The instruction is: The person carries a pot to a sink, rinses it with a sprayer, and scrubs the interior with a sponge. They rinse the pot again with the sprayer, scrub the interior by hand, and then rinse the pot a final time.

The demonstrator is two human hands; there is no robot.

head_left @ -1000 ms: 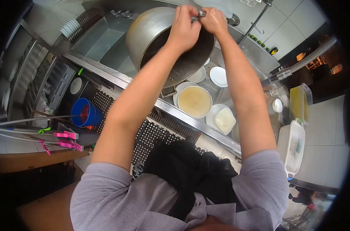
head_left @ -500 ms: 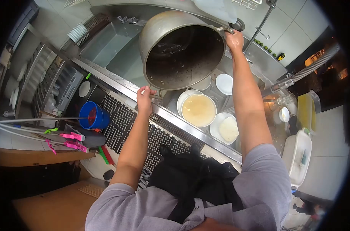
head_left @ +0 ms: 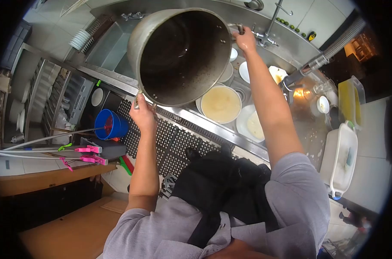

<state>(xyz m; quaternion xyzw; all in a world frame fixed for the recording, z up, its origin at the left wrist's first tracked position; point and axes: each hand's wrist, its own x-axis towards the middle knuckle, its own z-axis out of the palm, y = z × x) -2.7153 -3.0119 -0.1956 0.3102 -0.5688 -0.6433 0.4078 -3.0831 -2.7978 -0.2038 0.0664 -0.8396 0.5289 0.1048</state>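
A large metal stockpot is held up over the sink, tilted so its dark, wet inside faces me. My left hand is closed around the handle at the pot's near lower side. On the far right side, my right hand grips the other handle. Below the pot, a round bowl of cloudy tan liquid sits in the sink near its front edge. A white dish lies right of that bowl, partly behind my right forearm.
A water-filled basin is at the left, with a plate rack beyond it. A tap stands behind my right hand. White tubs are at the right. A blue bucket and mop handles stand on the left floor.
The pot has moved left and towards me, and its opening has turned more to face me. Both hands moved with it, still on the handles. More of the sink's right side shows.
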